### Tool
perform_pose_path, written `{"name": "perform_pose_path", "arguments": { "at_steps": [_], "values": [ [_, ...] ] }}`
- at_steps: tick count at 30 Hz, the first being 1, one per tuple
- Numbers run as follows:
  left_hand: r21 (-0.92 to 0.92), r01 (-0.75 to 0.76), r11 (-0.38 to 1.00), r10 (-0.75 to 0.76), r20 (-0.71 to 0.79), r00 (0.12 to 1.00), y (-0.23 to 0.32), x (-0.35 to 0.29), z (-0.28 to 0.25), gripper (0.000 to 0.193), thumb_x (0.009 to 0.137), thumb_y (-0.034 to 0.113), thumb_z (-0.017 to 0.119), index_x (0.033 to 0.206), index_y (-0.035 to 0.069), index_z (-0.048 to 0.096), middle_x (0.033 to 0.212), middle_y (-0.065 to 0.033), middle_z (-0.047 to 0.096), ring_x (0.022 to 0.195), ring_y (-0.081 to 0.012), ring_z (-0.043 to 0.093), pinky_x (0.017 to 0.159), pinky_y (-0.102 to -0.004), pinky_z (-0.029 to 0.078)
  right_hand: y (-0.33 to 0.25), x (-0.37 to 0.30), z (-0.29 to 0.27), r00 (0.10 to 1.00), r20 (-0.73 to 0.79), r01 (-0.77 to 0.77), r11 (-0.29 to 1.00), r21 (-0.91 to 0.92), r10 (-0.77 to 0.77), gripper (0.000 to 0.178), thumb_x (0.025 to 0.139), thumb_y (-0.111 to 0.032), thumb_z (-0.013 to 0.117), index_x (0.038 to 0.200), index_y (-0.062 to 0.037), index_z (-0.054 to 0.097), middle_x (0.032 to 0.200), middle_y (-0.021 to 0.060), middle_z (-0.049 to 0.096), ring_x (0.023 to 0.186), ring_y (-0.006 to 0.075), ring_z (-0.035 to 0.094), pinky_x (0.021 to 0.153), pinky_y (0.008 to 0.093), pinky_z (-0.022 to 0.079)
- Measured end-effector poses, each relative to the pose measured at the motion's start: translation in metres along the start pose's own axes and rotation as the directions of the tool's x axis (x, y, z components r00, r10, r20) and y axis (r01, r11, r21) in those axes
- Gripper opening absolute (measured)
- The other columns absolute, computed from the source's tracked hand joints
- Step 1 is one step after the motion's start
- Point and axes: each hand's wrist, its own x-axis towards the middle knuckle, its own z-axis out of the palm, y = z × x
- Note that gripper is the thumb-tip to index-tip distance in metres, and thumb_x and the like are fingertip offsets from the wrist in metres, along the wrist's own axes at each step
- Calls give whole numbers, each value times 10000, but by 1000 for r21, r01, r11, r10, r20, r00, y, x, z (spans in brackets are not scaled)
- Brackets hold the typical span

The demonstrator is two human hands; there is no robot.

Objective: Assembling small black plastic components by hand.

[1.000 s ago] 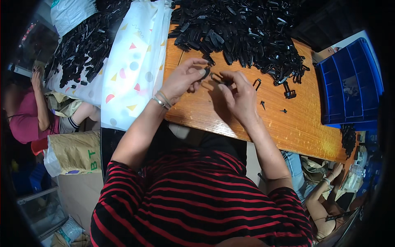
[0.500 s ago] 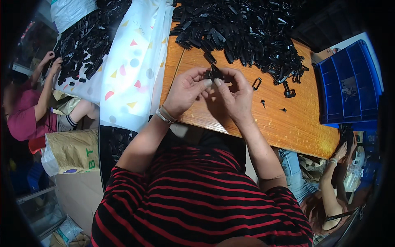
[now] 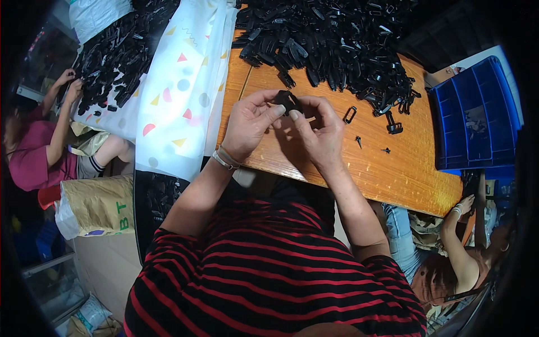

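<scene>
A small black plastic part (image 3: 288, 101) is pinched between my two hands above the wooden table (image 3: 275, 149). My left hand (image 3: 252, 121) grips its left side with the thumb on top. My right hand (image 3: 321, 126) holds its right side, thumb pressed near the lower edge. The fingers cover some of the part, so its exact kind is unclear. Just beyond my hands spreads a large heap of black plastic parts (image 3: 325, 45). To the right of my right hand lie a rectangular black frame (image 3: 350, 115) and a larger black clip-like part (image 3: 394, 123).
Two tiny black pieces (image 3: 359, 142) lie near the table's front. A blue compartmented crate (image 3: 477, 115) stands at the right. Patterned white sheeting (image 3: 177, 95) covers the left side, beside another black heap (image 3: 115, 62). One co-worker (image 3: 42, 151) sits left, another (image 3: 455, 264) right.
The black part in my hands has turned, showing a broader dark face. The co-worker at the right has shifted, and that person's arms have moved.
</scene>
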Motion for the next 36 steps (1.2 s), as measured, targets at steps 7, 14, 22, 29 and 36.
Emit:
{"name": "perform_pose_path", "arguments": {
  "at_steps": [7, 14, 22, 29, 36],
  "values": [
    [45, -44, 998, 43, 15, 999, -5, -2, -2, 354, 922, 40, 620, 1263, -36, 563, 918, -10, 652, 710, -36, 565, 649, -179, 476, 5, -2, 0, 994, 10, 112, 983, -143, -112, 234, 857, 7, 678, 1077, 27, 601, 936, 64, 608, 774, 94, 636, 592, 214, 542],
    [98, -48, 994, 47, 16, 999, -12, -5, -1, 323, 949, 74, 587, 1260, -11, 584, 879, 9, 631, 706, -27, 554, 629, -166, 449, 16, -7, 2, 985, 6, 169, 959, -226, -172, 211, 829, 5, 704, 1027, 19, 634, 889, 61, 574, 709, 104, 628, 558, 210, 510],
    [94, -40, 995, 36, 39, 999, -19, -11, 0, 317, 952, 71, 579, 1260, -3, 591, 873, 23, 628, 717, -29, 556, 648, -173, 449, 13, -17, 3, 985, -7, 166, 948, -271, -175, 182, 795, -18, 721, 963, -3, 652, 817, 93, 576, 671, 172, 611, 543, 265, 476],
    [300, -203, 932, 189, 78, 979, -19, -18, 11, 298, 984, 81, 513, 1265, -3, 571, 885, 25, 585, 682, -17, 509, 603, -152, 418, 7, -22, 7, 950, 3, 278, 841, -465, -313, 272, 735, -43, 763, 973, -11, 633, 844, 123, 573, 705, 243, 624, 607, 320, 499],
    [75, -66, 995, 67, -17, 998, -23, -21, 17, 206, 1008, 153, 478, 1005, -17, 594, 805, -19, 589, 740, -71, 545, 676, -231, 471, 8, -34, 15, 996, -20, 74, 929, -361, -87, 466, 730, -157, 801, 1105, -19, 561, 922, 141, 598, 774, 297, 628, 635, 369, 508]
  ]
}}
